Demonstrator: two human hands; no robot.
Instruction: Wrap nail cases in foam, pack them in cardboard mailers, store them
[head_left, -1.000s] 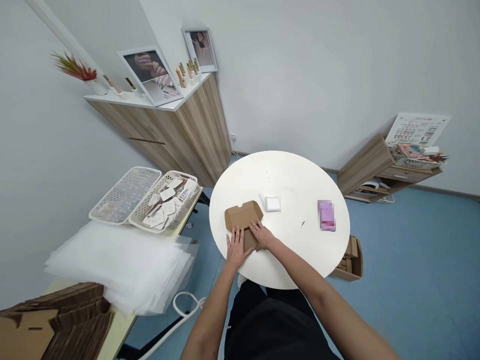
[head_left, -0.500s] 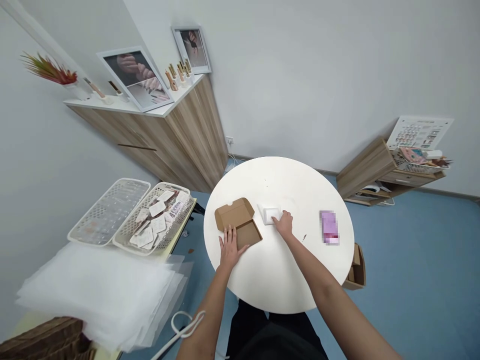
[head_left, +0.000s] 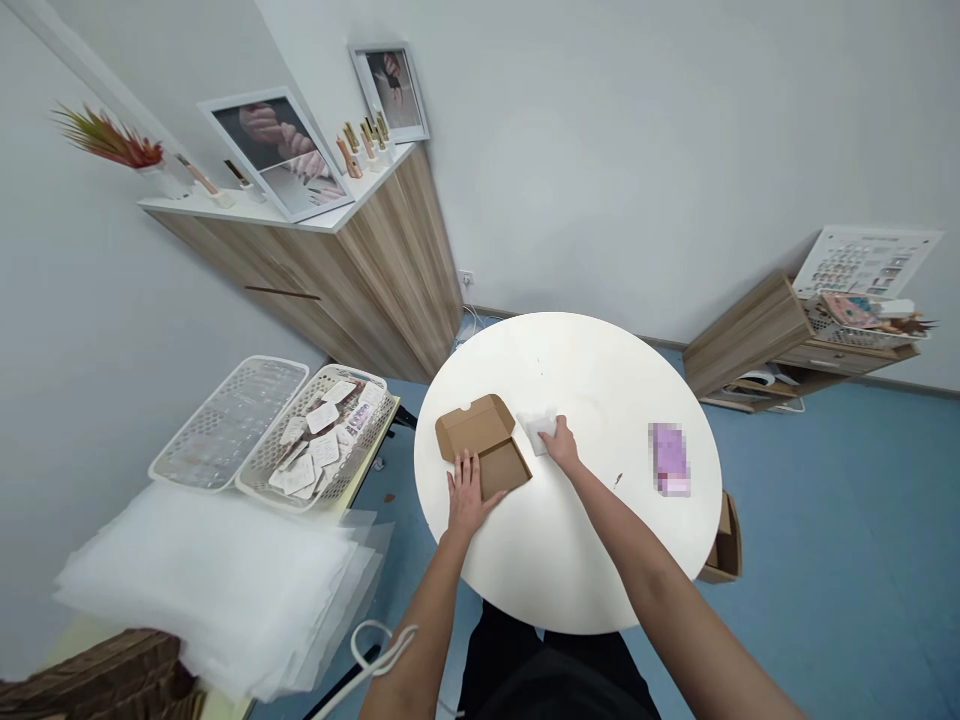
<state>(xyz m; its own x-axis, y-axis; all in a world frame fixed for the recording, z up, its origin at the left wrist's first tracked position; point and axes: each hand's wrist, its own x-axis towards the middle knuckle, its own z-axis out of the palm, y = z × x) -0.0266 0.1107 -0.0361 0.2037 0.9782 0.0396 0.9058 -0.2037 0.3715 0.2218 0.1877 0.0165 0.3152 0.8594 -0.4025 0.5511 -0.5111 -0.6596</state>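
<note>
A brown cardboard box [head_left: 504, 466] lies with its lid folded back on the round white table [head_left: 555, 560]. My left hand [head_left: 468, 500] rests on the box's near left part, fingers spread. To the right of the box, my right hand [head_left: 561, 445] grips the right edge of a small white packet [head_left: 537, 428] between thumb and fingers. The packet looks wrapped in thin translucent material and sits close to the box's right side. What is inside it cannot be made out.
A blurred purple item [head_left: 670, 458] lies at the table's right. On the left side table are a basket of white cards [head_left: 319, 440], a clear-lined basket [head_left: 229, 420] and translucent sheets [head_left: 217, 580]. A cardboard carton [head_left: 726, 545] stands on the floor, right.
The packet is lifted or tilted slightly by my right hand, its wrapping shifted. My left hand stays on the box. The whole view has moved slightly.
</note>
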